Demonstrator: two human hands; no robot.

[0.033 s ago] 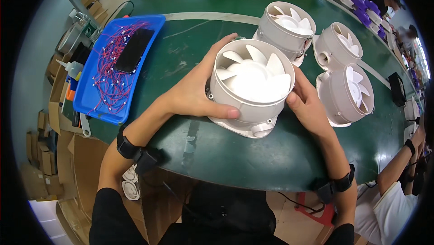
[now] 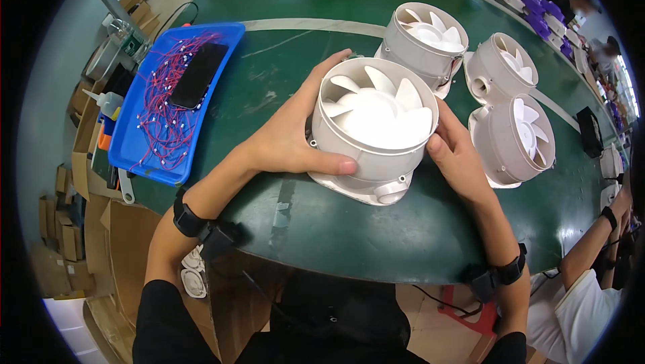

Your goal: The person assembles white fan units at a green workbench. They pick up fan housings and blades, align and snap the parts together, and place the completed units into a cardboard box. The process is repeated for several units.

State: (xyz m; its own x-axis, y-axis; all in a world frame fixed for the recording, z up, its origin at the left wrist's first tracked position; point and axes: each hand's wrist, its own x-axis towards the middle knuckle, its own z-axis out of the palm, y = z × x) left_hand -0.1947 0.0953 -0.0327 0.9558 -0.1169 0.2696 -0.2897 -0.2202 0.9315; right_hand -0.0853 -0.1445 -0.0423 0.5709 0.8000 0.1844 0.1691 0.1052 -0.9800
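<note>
A white round ventilation fan (image 2: 377,119) stands tilted a little toward me, its blades facing up and its flat base low. My left hand (image 2: 285,139) wraps its left side, thumb across the front of the housing and fingers behind. Against the right side my right hand (image 2: 460,156) is curled, with its thumb near the rim and most fingertips hidden behind the housing. Just behind is a second fan (image 2: 426,48) of the same kind. To the right are two more, a far fan (image 2: 502,68) and a near fan (image 2: 514,139).
A blue tray (image 2: 119,152) on the left holds a tangle of red wires (image 2: 161,119) with white connectors and a black phone (image 2: 199,75). The green table (image 2: 316,243) curves along its front edge. Another person's arm (image 2: 591,246) shows at the right.
</note>
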